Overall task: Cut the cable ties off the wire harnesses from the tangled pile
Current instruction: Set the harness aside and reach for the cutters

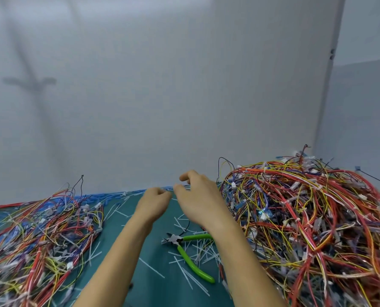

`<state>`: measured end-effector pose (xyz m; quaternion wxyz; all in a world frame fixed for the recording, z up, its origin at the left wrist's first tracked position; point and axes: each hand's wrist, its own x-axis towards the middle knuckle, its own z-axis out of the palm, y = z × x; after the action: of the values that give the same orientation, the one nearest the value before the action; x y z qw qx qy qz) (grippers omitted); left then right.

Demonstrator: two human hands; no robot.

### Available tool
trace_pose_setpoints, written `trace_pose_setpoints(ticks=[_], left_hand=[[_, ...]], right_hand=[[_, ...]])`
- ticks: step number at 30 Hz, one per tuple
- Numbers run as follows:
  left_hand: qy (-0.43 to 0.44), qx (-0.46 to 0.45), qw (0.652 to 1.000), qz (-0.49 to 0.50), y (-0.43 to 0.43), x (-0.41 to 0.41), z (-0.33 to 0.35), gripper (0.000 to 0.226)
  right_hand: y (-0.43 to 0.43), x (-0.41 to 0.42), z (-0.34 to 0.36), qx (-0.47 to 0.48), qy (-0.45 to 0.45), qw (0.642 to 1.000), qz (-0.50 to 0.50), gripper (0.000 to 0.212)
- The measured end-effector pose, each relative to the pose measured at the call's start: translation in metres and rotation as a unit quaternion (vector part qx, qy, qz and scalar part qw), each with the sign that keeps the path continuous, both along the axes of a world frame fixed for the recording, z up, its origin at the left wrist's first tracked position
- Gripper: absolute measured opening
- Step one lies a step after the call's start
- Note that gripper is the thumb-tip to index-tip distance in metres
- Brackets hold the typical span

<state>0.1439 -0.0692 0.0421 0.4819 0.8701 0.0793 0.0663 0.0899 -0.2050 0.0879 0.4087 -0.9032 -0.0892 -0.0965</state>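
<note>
Cut off by the frame at 6 o'clock: both forearms and the near margins of both wire heaps. Hidden under the right forearm: the end of one green handle of the cutters [180,249]. Blurred throughout: individual wires, connectors and ties inside the heaps.

Left hand [154,202], just above centre of the mat: fingers curled inward toward the palm, back of the hand toward the camera. Contents not determinable, with fingertips turned away from the lens. Right hand [197,200], immediately at 3 o'clock of the left: fingers loosely bent and apart, forefinger raised, thumb tip close to the left knuckles. Nothing visible in its grasp, though possibly a thin tie lost in the blur. Both hands apart from the cutters.

Tangled pile [317,218] of red, yellow, orange and blue wire harnesses: heaped high at 3 o'clock, just beside the right wrist, with white cable ties wrapped on many bundles. Second, flatter heap [40,229] at 9 o'clock, well apart from the hands. Cutters lying flat at 6 o'clock of the hands, handles splayed, jaws pointing toward 9 o'clock. Cut white tie pieces [193,275] scattered around and beneath the cutters.

Surface: dark green mat [153,273], edged at 12 o'clock by a blue strip [118,194]. Beyond: plain white wall [162,85], carrying a faint grey shadow [29,82] at 10 o'clock.
</note>
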Motion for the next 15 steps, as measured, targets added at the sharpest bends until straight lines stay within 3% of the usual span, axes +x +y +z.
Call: trace_pose_setpoints(ticks=[3,6,11,15], left_hand=[[-0.009,0.139,0.981,0.137,0.026,-0.005,-0.013,0.02],[-0.011,0.256,0.939,0.228,0.05,-0.02,-0.027,0.033],[0.108,0.307,0.917,0.229,0.065,-0.026,-0.041,0.041],[0.11,0.329,0.915,0.206,0.071,-0.021,-0.044,0.041]], right_hand=[[0.006,-0.001,-0.002,-0.02,-0.006,1.0,0.016,0.039],[0.011,-0.002,-0.005,-0.031,-0.008,0.999,0.024,0.039],[0.017,-0.002,-0.01,-0.056,-0.012,0.998,0.034,0.038],[0.019,0.0,-0.013,-0.071,-0.012,0.997,0.037,0.038]])
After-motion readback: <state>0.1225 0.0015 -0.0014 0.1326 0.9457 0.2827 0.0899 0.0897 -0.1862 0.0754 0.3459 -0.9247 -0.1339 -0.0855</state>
